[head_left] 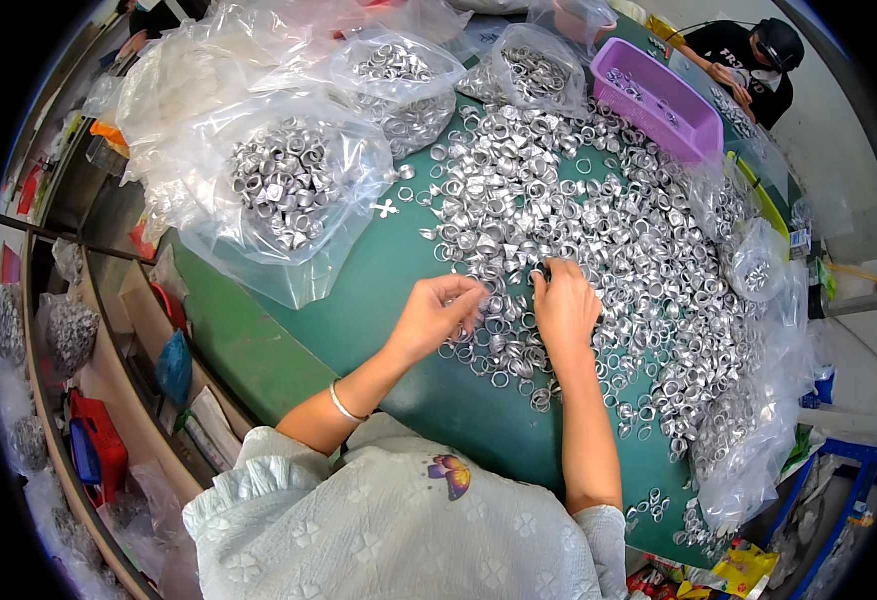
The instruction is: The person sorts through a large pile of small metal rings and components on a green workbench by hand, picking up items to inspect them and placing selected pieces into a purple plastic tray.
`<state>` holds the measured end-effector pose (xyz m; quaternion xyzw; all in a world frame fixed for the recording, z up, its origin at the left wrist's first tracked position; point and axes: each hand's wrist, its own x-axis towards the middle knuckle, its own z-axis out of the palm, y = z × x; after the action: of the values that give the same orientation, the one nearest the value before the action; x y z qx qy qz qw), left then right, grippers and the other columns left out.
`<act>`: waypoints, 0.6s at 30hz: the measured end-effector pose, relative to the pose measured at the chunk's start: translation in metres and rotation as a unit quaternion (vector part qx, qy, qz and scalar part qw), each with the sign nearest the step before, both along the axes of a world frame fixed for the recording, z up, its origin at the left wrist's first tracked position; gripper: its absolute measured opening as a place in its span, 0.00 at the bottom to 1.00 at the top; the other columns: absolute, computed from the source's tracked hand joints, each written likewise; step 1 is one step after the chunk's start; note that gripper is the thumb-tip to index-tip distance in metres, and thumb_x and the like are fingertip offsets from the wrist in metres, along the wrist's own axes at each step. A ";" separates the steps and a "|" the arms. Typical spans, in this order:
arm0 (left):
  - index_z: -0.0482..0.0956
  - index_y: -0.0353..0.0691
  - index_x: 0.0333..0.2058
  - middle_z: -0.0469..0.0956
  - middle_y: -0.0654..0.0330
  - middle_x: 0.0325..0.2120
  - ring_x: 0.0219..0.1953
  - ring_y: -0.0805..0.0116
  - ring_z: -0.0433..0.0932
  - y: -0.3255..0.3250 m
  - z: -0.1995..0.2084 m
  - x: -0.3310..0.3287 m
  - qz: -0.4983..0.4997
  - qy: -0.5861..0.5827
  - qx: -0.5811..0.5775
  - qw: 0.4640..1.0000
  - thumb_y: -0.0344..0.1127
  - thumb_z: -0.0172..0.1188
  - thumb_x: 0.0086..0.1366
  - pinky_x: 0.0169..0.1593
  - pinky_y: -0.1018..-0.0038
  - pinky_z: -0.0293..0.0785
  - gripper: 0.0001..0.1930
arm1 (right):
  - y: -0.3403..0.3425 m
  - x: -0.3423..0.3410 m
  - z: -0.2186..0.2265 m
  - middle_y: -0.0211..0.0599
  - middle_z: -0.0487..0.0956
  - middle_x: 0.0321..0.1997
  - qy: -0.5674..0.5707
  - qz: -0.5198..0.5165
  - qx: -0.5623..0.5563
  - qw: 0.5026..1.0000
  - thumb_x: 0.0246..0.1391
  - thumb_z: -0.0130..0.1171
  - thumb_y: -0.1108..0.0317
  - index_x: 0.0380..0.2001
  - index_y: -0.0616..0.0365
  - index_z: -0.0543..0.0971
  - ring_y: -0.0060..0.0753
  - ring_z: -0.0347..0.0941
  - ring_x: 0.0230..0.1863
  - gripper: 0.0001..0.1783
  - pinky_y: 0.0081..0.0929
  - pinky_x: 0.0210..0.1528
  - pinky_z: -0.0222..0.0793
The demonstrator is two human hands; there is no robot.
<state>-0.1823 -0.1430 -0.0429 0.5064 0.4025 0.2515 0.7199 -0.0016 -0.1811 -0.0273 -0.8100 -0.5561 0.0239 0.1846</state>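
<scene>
A wide heap of silver-coloured metal rings (519, 160) lies spread over the green table (359, 330). At the near left edge of the heap, my left hand (441, 318) hovers with its fingers curled together; the fingertips are slightly blurred, and whatever they hold cannot be made out. My right hand (569, 308) reaches down among the rings, thumb and fingers bent inward. Something small and dark shows at its fingertips, too small to name. Left of the heap, a clear plastic bag (304, 285) stands open, full of chunkier rings (284, 180).
Two more open bags of rings (399, 120) (534, 75) stand at the back. A purple basket (704, 140) holds some rings at the far right. Beyond it sits another person (734, 60) in black. Clear plastic (759, 430) lines the right edge; shelves (119, 380) flank the left.
</scene>
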 end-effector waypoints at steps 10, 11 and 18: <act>0.75 0.42 0.40 0.71 0.61 0.39 0.24 0.54 0.75 0.022 0.009 0.025 0.015 0.276 0.473 0.837 0.26 0.57 0.55 0.28 0.62 0.70 0.12 | 0.005 -0.003 -0.009 0.39 0.70 0.30 0.070 0.155 0.033 0.985 0.47 0.57 0.71 0.31 0.54 0.79 0.44 0.74 0.29 0.06 0.39 0.29 0.68; 0.75 0.42 0.39 0.71 0.61 0.39 0.24 0.54 0.75 0.024 0.011 0.027 0.027 0.283 0.476 0.832 0.25 0.57 0.55 0.28 0.62 0.70 0.12 | 0.004 -0.002 -0.008 0.39 0.70 0.30 0.060 0.165 0.020 0.984 0.48 0.57 0.71 0.31 0.54 0.79 0.44 0.74 0.29 0.06 0.39 0.30 0.68; 0.74 0.40 0.36 0.74 0.59 0.36 0.24 0.54 0.76 0.050 -0.004 0.032 0.022 0.250 0.520 0.816 0.25 0.55 0.56 0.27 0.63 0.70 0.08 | -0.003 0.005 0.014 0.36 0.75 0.29 0.106 0.080 -0.014 0.991 0.46 0.61 0.63 0.27 0.56 0.78 0.45 0.74 0.28 0.08 0.40 0.29 0.68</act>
<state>-0.1499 -0.0934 -0.0473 0.8420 0.3891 0.3035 0.2182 0.0031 -0.1840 -0.0138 -0.7587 -0.5956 0.1325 0.2284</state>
